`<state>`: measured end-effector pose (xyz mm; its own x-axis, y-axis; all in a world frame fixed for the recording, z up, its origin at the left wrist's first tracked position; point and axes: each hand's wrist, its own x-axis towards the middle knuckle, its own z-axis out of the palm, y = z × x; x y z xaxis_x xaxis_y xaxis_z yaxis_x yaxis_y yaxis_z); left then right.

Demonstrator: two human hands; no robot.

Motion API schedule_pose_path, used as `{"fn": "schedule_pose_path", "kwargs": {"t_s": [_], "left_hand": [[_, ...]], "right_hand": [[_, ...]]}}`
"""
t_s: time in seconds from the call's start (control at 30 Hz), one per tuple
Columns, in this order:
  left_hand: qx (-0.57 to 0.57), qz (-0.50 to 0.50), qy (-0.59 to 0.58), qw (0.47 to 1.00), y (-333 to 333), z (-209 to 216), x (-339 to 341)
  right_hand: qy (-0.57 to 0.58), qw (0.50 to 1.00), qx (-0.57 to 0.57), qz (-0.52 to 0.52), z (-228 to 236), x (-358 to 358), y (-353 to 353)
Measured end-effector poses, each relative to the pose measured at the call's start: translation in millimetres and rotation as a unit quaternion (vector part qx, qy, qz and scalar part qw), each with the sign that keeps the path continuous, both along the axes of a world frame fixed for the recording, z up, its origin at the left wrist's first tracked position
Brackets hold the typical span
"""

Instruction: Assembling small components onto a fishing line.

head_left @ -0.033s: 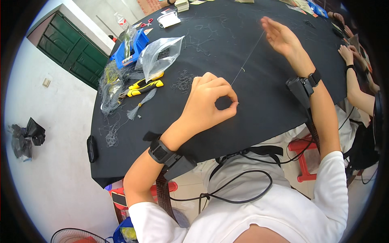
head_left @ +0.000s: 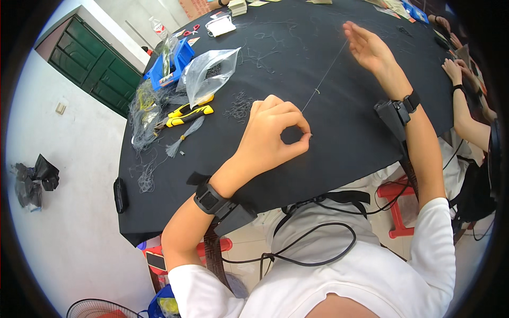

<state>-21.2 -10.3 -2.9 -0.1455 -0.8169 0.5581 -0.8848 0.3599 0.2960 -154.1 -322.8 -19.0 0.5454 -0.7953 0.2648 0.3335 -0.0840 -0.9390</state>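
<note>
- A thin thread [head_left: 323,79] is being held taut above the black bench [head_left: 339,132], between the left hand [head_left: 275,135] near the front edge and the right hand [head_left: 368,47] farther back.
- The left grip is being kept closed: thumb and forefinger are being pinched in a ring on the near end of the thread.
- The right hand's fingers are being held loosely spread; the far end is seen reaching them, but whether it is being gripped cannot be told.
- The thread's long axis is being run diagonally, from lower left at the left hand up and to the right, pointing toward the right hand.
- A small knot or bead is being carried on the thread just beyond the left fingers; its kind cannot be told.
- Risk: the thread is judged likely to slip from the pinch if tension is being raised, being so fine.
- Risk: slack is judged likely to let it drop among the loose strands [head_left: 238,106] just beside the left hand, where it would be lost against the dark surface.
- Yellow-handled cutters [head_left: 188,114] are lying well clear to the left.
</note>
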Motion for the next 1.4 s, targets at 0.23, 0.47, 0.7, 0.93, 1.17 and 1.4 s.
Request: {"fn": "schedule_pose_path", "kwargs": {"t_s": [0.23,0.47,0.7,0.93,1.17,1.4], "left_hand": [[0.025,0.018,0.169,0.985,-7,-11,8],[0.033,0.090,0.409,0.907,-13,-22,35],[0.002,0.094,0.428,0.899,-15,-19,38],[0.013,0.076,0.428,0.901,-13,-16,33],[0.061,0.083,0.372,0.922,-10,-13,35],[-0.126,0.104,0.091,0.982,-13,-4,31]], "right_hand": [[-0.007,0.999,-0.053,0.009,1,1,16],[0.120,0.943,-0.200,0.237,25,18,128],[0.141,0.939,-0.149,0.276,18,19,151],[0.193,0.935,-0.173,0.243,20,18,156],[0.149,0.937,-0.185,0.257,9,22,150],[0.170,0.938,-0.182,0.240,11,20,156]]}}
